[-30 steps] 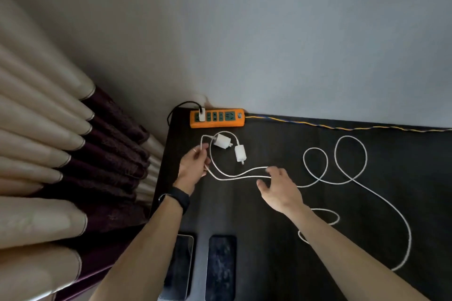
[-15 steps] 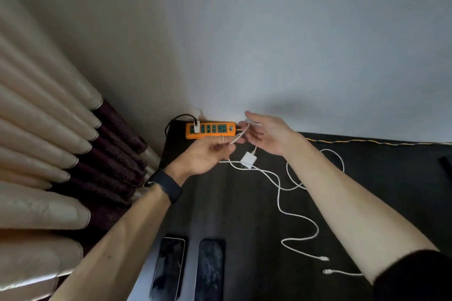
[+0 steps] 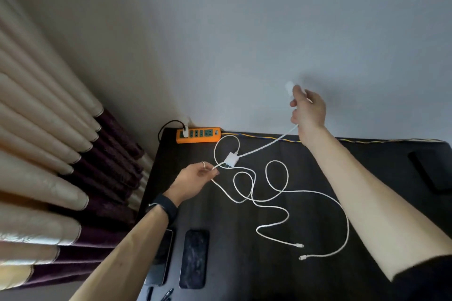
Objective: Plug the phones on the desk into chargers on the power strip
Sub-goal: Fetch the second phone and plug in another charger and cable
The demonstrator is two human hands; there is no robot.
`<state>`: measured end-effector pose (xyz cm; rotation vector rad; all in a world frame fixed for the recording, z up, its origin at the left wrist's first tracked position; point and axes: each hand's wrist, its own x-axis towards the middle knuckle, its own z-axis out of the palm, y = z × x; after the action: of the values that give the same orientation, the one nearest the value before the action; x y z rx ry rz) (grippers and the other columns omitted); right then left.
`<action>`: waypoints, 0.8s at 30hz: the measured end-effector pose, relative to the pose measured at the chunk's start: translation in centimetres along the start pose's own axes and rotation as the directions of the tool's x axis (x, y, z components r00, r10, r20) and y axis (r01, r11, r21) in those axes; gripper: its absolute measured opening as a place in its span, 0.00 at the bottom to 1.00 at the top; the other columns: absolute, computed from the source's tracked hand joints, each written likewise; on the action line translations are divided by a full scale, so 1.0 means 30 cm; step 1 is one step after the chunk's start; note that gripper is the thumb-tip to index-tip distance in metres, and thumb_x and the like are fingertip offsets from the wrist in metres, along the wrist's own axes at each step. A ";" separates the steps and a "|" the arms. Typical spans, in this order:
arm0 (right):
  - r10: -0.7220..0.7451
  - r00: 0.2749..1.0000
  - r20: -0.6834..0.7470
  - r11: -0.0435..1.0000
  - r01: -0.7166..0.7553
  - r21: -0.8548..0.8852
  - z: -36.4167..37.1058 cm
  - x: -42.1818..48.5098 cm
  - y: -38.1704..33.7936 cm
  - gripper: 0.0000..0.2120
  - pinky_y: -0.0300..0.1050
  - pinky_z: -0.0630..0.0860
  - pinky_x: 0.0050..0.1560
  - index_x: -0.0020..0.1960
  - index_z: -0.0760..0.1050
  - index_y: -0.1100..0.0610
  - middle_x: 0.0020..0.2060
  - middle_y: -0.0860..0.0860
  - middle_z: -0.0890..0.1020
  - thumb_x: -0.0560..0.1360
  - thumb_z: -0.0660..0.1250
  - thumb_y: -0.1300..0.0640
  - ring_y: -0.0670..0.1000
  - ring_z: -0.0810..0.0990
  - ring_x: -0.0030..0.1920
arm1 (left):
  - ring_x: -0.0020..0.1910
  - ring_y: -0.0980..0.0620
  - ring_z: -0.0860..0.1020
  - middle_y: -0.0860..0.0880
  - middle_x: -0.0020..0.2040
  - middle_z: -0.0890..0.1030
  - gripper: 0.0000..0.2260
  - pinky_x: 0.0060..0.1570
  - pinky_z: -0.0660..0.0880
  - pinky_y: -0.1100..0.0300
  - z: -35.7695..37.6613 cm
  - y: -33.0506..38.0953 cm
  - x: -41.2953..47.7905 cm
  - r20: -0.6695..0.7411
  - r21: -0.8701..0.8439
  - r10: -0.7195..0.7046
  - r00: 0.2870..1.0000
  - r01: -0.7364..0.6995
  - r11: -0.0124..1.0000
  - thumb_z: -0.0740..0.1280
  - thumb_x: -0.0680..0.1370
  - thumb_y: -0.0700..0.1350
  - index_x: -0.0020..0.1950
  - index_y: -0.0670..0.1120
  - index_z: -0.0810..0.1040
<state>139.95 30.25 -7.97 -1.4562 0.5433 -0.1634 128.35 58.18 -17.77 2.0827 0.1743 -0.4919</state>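
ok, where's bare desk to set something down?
Bare: near edge of the desk, between the phones and the cable ends. Also the back right, between the loops and the dark slab, partly hidden by the right forearm. Crowded: cables and charger mid-desk.

Phones [image 3: 194,258] [image 3: 161,264]: two
Power strip [image 3: 198,135]: one
Charger bricks [image 3: 231,160] [image 3: 289,88] [image 3: 186,133]: three
White cables [image 3: 299,245] [image 3: 303,257]: two

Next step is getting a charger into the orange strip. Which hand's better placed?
Right, probably. The right hand grips a white charger, lifted off the desk, right of the power strip. The left hand only pinches a cable beside the other charger lying on the desk.
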 end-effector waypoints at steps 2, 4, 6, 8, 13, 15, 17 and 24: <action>-0.091 0.995 0.027 0.979 0.095 -0.180 -0.054 -0.030 0.026 0.16 0.42 0.66 0.32 0.52 0.78 0.57 0.31 0.45 0.76 0.74 0.65 0.45 0.46 0.70 0.28 | 0.45 0.52 0.84 0.49 0.46 0.86 0.06 0.45 0.75 0.62 0.008 0.059 -0.005 -0.040 -0.131 -0.010 0.999 0.004 0.991 0.68 0.79 0.52 0.48 0.50 0.82; -0.073 0.994 0.075 0.960 0.091 -0.264 -0.100 -0.066 0.062 0.12 0.43 0.66 0.33 0.43 0.75 0.55 0.31 0.46 0.74 0.73 0.64 0.46 0.48 0.69 0.29 | 0.43 0.49 0.84 0.46 0.45 0.86 0.07 0.43 0.76 0.58 0.014 0.141 -0.009 -0.093 -0.230 0.030 0.995 -0.051 0.972 0.67 0.80 0.49 0.49 0.47 0.82; 0.036 0.995 0.089 0.968 -0.012 -0.252 -0.144 -0.092 0.108 0.13 0.43 0.62 0.29 0.36 0.72 0.55 0.30 0.49 0.71 0.74 0.65 0.47 0.49 0.65 0.25 | 0.42 0.49 0.84 0.46 0.44 0.86 0.09 0.44 0.77 0.55 0.026 0.204 -0.005 -0.128 -0.246 0.079 0.989 -0.109 0.963 0.68 0.79 0.51 0.50 0.47 0.83; 0.174 0.979 0.106 0.967 -0.150 -0.204 -0.185 -0.114 0.153 0.17 0.41 0.57 0.25 0.34 0.70 0.55 0.29 0.51 0.69 0.77 0.64 0.47 0.47 0.60 0.22 | 0.41 0.51 0.83 0.47 0.42 0.86 0.08 0.44 0.77 0.57 0.045 0.226 0.000 -0.134 -0.178 0.105 0.985 -0.128 0.976 0.69 0.78 0.52 0.49 0.50 0.83; 0.347 0.907 0.238 0.938 -0.335 -0.088 -0.251 -0.199 0.269 0.18 0.40 0.55 0.24 0.47 0.74 0.58 0.32 0.50 0.74 0.81 0.61 0.43 0.45 0.59 0.23 | 0.58 0.54 0.79 0.52 0.57 0.83 0.19 0.57 0.74 0.62 0.095 0.083 -0.004 0.179 0.410 -0.112 0.977 0.029 0.911 0.67 0.74 0.36 0.61 0.53 0.82; 0.314 0.901 0.301 0.946 -0.270 -0.180 -0.267 -0.259 0.323 0.16 0.39 0.58 0.26 0.50 0.76 0.59 0.37 0.52 0.79 0.82 0.62 0.45 0.45 0.63 0.24 | 0.67 0.52 0.75 0.49 0.64 0.80 0.27 0.64 0.73 0.60 0.124 0.002 -0.019 0.239 0.471 -0.224 0.945 0.089 0.878 0.63 0.70 0.30 0.64 0.51 0.79; 0.286 0.893 0.349 0.942 -0.194 -0.274 -0.273 -0.333 0.379 0.11 0.39 0.64 0.28 0.57 0.77 0.56 0.41 0.53 0.85 0.82 0.64 0.49 0.43 0.70 0.25 | 0.64 0.53 0.76 0.48 0.62 0.81 0.24 0.60 0.75 0.61 0.153 -0.028 -0.036 0.203 0.289 -0.218 0.954 0.155 0.945 0.62 0.71 0.30 0.60 0.51 0.80; 0.320 0.805 0.500 0.915 -0.126 -0.383 -0.216 -0.558 0.533 0.14 0.34 0.73 0.34 0.65 0.70 0.50 0.45 0.49 0.88 0.81 0.66 0.53 0.37 0.80 0.33 | 0.53 0.55 0.83 0.50 0.52 0.86 0.13 0.45 0.74 0.61 0.277 0.020 -0.147 0.213 -0.273 -0.165 0.963 0.221 0.936 0.66 0.80 0.55 0.60 0.50 0.80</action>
<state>119.07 33.62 -19.36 -1.6579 0.2616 0.5639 122.24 51.19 -19.34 1.7241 0.3254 -0.7330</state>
